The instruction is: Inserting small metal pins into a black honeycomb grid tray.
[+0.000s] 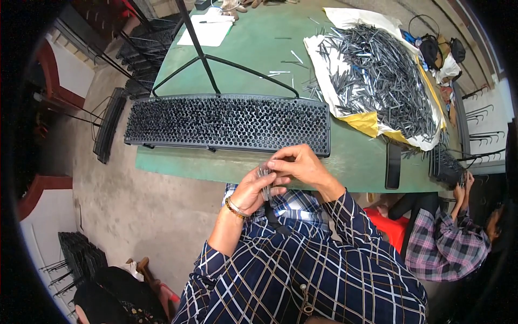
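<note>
While our left hand (251, 189) clasps one bundle of strips (265, 181), uncountable, at the green table (243, 168)'s near edge, our right hand (303, 166) pinches its top. We list: before us, one panel (305, 129); rightward, one sack (362, 124), one phone (393, 166), one plaid-sleeved co-worker (448, 245); concrete floor (167, 200).

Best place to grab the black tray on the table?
Probably its two short ends, coming from left and right: the tray is long and low, dark pieces crowd much of its top, and a rod frame rises from its far edge.
</note>
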The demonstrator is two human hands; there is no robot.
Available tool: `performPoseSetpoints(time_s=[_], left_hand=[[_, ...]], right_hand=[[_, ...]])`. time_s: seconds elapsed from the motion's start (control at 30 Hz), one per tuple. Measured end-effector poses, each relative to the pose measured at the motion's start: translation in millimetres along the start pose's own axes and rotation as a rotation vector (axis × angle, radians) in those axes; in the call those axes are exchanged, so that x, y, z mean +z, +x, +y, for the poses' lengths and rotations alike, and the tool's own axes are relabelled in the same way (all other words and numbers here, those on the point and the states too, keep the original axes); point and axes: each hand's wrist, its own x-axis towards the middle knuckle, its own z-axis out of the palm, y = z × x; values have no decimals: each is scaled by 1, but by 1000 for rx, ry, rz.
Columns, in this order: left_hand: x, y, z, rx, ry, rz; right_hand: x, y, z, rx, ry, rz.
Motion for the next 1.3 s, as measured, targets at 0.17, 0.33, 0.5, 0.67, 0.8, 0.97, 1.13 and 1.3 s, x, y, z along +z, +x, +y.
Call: performPoseSetpoints(time_s=[0.17,0.33,0.5,0.67,0.8,0.97,1.13,1.3], left_hand=[[0,3,-1,33,35,44],[-7,3,-5,99,101,109],[-11,7,-8,157,106,171],[-6,12,-8,135,81,182],[-12,14,-9,85,33,227],[-14,11,-9,63,1,209],[-11,9,-10,70,-16,247],[-12,9,-9,93,28,236]], right_hand=[[-4,6,-5,-35,-99,85],[-5,15,-4,-30,-110,92],[-4,24,-17,-251,-28,383],[-1,50,-14,-538,-307,523],[-3,59,-4,-631,-578,578],[-1,59,-5,-743,-664,573],[1,62,-5,-821,-769,585],[0,66,-3,-882,-821,599]])
